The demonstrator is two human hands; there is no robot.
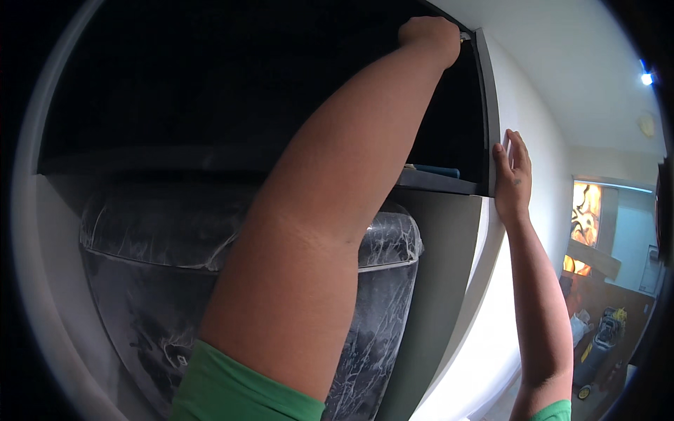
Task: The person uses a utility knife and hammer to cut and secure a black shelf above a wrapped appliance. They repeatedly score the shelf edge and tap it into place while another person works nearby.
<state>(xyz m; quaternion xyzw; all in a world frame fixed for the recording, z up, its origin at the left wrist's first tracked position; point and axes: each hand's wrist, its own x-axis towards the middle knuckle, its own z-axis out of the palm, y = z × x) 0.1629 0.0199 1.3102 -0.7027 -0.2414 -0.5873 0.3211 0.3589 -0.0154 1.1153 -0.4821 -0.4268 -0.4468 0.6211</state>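
The work in hand appears to be at the upper right corner of the cabinet (490, 105), the dark open box above the covered unit (147, 295). The left hand (434, 38) reaches up to this corner, just beside a small metal piece (465, 36) at the edge. Its fingers are curled inward, but I cannot tell if they are clamped on something (the back of the hand hides them).

The right hand (516, 172) is lower, by the right front edge of the cabinet. Its fingers are stretched upward and close together, the thumb is apart near the edge, and no object is seen in its grip. I judge that this hand serves for steadying.

A blue thing (439, 170) lies inside, near the lower right corner, away from both hands.

In my judgement, the next move calls for exact finger work at the upper corner, with the right hand giving quiet support.
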